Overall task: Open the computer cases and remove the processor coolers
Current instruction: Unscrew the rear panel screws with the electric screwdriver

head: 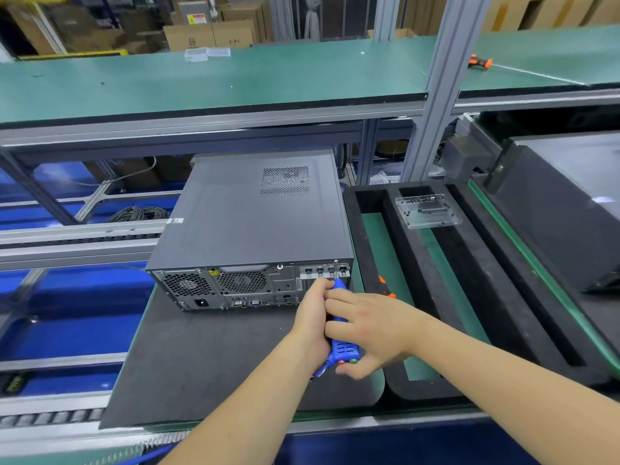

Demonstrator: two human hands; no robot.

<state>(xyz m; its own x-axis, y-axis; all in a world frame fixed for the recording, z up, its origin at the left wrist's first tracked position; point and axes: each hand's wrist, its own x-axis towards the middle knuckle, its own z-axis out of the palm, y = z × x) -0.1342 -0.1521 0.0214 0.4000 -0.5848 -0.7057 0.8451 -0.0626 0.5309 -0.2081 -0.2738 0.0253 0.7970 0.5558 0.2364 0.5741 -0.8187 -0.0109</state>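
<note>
Case: the grey computer case [255, 216] was laid flat on the dark mat [201, 357] on the counter, back panel facing near, lid on.
Screwdriver: the blue electric screwdriver [342, 344] was aimed at the back panel's right end.
Left hand [312, 317]: fingers wrapped around its front.
Right hand [372, 327]: fingers curled round its body.

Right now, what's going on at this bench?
A person is working on the back of a closed desktop computer case lying on its side on a dark mat. Both the left hand and the right hand grip a blue electric screwdriver, its tip at the case's upper rear edge. The side panel is still on.
</note>
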